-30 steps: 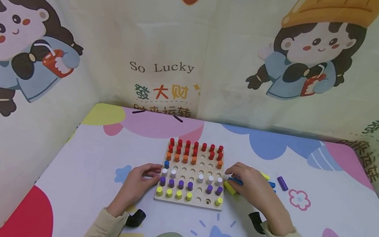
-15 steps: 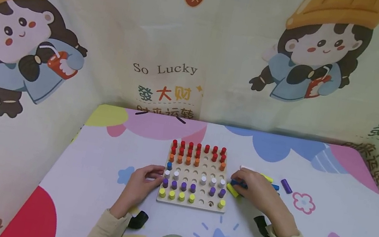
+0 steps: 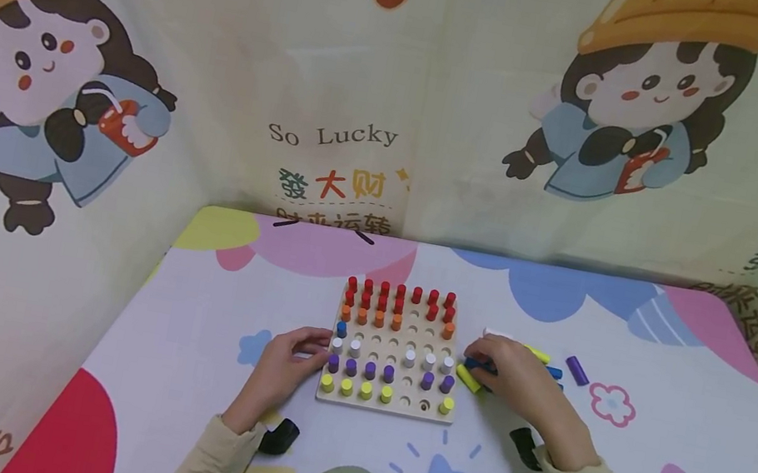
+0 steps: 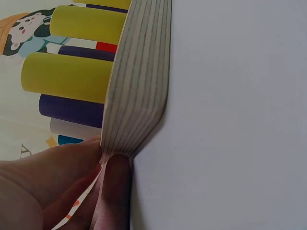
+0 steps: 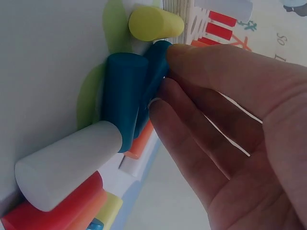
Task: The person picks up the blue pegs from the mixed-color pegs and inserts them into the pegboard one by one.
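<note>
A wooden pegboard (image 3: 387, 409) carries rows of red, orange, white, purple and yellow pegs, plus one blue peg (image 3: 341, 330) at its left edge. My left hand (image 3: 284, 359) grips the board's left side; in the left wrist view the thumb and a finger meet at its edge. Just right of the board, my right hand (image 3: 515, 372) pinches a blue peg (image 5: 156, 62) between thumb and fingertips, low among the loose pegs. A second blue peg (image 5: 122, 96) lies alongside it. Close by are a yellow peg (image 5: 153, 24) and a white peg (image 5: 69, 163).
Further right on the patterned tablecloth (image 3: 167, 402) lies a purple peg (image 3: 577, 370), beyond another yellow peg (image 3: 537, 354). In the right wrist view a red peg (image 5: 62, 206) lies behind the white one. A printed curtain (image 3: 454, 157) hangs behind the table.
My right hand has shifted slightly away from the board's edge, its fingers drawn in around the blue peg. The left hand stays on the board. The head view has shifted a little.
</note>
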Tool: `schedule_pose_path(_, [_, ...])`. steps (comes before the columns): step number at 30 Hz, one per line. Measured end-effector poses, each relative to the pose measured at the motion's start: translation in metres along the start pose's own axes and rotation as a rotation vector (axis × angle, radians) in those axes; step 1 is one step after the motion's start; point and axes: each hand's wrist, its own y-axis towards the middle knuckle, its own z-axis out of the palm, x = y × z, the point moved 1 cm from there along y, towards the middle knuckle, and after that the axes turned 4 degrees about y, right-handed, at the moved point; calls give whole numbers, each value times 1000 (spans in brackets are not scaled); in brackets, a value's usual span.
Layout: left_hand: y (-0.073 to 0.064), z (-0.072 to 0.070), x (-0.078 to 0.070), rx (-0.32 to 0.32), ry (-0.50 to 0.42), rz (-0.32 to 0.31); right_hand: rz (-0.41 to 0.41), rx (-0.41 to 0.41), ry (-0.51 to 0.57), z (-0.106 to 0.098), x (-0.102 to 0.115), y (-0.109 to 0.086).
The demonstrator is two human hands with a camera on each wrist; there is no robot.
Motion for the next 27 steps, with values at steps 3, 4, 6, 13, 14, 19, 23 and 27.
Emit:
schedule_pose_path(3, [0, 0, 0, 1, -3, -1, 6, 7, 0, 1, -1, 1])
schedule_pose_path(4, [0, -1, 0, 1, -3, -3, 5, 8, -2, 1, -1, 2])
schedule_pose_path(6, [0, -1, 1, 1, -1, -7, 6, 8, -7, 2, -1, 3])
schedule_pose_path(13, [1, 0, 3, 0, -1, -14, 15, 20, -36, 4, -1, 6])
schedule_pose_path(14, [1, -1, 3, 1, -3, -14, 14, 20, -43, 4, -1, 7])
schedule_pose_path(19, [0, -1, 1, 3, -8, -5, 4, 20, -77, 6, -2, 8])
schedule_pose_path(23, [0, -1, 0, 5, -7, -2, -10, 17, -104, 7, -2, 8])
schedule_pose_path(27, [0, -1, -1, 4, -10, -5, -15, 23, -106, 7, -2, 9])
